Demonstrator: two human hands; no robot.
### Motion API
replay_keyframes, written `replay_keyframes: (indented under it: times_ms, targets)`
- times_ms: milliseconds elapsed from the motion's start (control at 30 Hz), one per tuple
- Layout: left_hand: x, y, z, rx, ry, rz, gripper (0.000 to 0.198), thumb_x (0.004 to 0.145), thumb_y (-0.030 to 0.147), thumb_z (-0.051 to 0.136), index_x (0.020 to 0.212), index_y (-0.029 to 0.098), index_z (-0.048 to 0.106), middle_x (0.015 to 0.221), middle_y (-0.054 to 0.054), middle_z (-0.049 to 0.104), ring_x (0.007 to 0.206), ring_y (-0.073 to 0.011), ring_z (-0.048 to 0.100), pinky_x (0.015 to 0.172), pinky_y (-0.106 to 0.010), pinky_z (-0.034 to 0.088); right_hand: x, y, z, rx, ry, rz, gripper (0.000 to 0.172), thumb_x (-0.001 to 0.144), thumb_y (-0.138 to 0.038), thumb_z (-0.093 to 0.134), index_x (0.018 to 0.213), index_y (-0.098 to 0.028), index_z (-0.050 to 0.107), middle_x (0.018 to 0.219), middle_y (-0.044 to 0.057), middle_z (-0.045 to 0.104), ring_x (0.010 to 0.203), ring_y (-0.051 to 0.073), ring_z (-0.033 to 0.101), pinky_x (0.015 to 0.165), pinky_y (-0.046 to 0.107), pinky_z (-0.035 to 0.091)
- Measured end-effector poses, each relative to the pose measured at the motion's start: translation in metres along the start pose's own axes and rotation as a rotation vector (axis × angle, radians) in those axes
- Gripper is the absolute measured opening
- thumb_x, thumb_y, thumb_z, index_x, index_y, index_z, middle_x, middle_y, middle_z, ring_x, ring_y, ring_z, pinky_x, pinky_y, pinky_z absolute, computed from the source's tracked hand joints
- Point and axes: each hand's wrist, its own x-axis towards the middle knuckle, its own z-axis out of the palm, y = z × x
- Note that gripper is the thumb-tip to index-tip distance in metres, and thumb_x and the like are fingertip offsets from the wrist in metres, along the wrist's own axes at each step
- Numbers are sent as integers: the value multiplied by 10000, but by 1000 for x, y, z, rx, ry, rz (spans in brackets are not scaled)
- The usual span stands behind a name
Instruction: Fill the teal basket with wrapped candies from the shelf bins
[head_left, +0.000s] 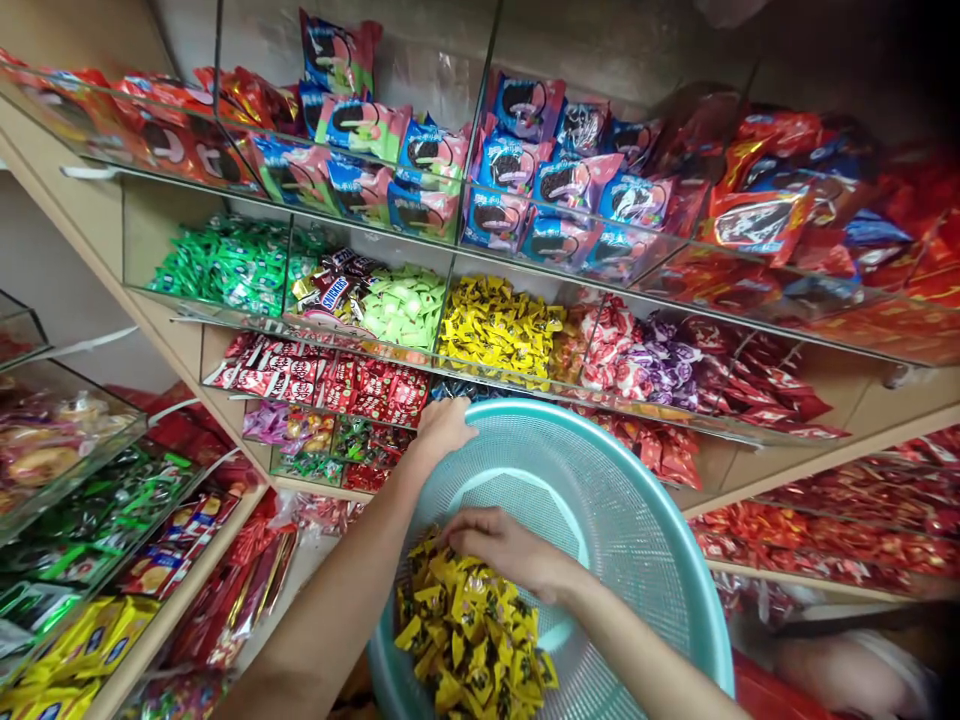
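Observation:
A large turquoise plastic mesh basket (637, 480) tilts in front of the shelves. My left hand (446, 428) is closed around its far rim. Inside, a heap of yellow-wrapped candies (480, 640) with dark print lies at the near left. My right hand (499, 545) reaches into the basket at the top of this heap, its fingers curled down onto the candies. The fingertips are partly hidden among the wrappers. Just beyond the rim, a shelf compartment holds more yellow-wrapped candies (499, 325) of similar look.
Clear-fronted shelves (360, 345) rise ahead. They hold green-wrapped candies (225, 265), pale green packets (405, 305), blue-and-pink cookie packs (502, 165) and red packets (765, 380). More bins with yellow packs (97, 640) stand at left. A blurred limb of a person (847, 670) shows at lower right.

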Motion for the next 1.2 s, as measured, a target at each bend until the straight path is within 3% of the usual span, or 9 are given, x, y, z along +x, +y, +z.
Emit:
replay_keyframes:
  times_ms: [200, 467, 700, 967, 1200]
  targets:
    - [-1, 2, -2, 2, -2, -15, 402, 684, 474, 535, 1004, 232, 550, 997, -61, 629, 919, -230, 574, 773, -300, 414, 1, 3, 9, -247, -56, -109, 257, 759, -246, 452, 952, -202, 616, 930, 10, 622, 847, 160, 541, 750, 274, 410]
    - [-1, 0, 1, 37, 33, 14, 382, 680, 487, 516, 966, 238, 558, 954, -65, 641, 875, -243, 590, 720, -313, 437, 0, 3, 3, -159, -86, -51, 364, 700, -132, 412, 1005, -212, 595, 928, -10, 607, 808, 133, 525, 700, 237, 404]
    - [-1, -1, 4, 43, 51, 14, 389, 684, 477, 513, 993, 244, 550, 964, -61, 638, 886, -243, 588, 730, -319, 440, 1, 4, 4, -306, -102, -77, 342, 633, -128, 507, 950, -202, 613, 832, -24, 595, 672, 102, 483, 577, 196, 370]
    - [-1, 2, 2, 31, 20, -2, 393, 684, 484, 526, 996, 247, 553, 972, -61, 637, 903, -232, 585, 759, -307, 432, 0, 6, 4, -282, -109, -118, 406, 659, -111, 460, 1031, -221, 579, 988, -4, 591, 881, 142, 523, 776, 246, 396]
    - [-1, 4, 2, 16, 3, -9, 392, 679, 479, 536, 994, 246, 555, 977, -70, 637, 922, -235, 580, 776, -314, 425, -1, 6, 2, -264, -150, -134, 377, 617, -74, 469, 940, -204, 615, 907, -15, 604, 824, 134, 524, 722, 228, 396]
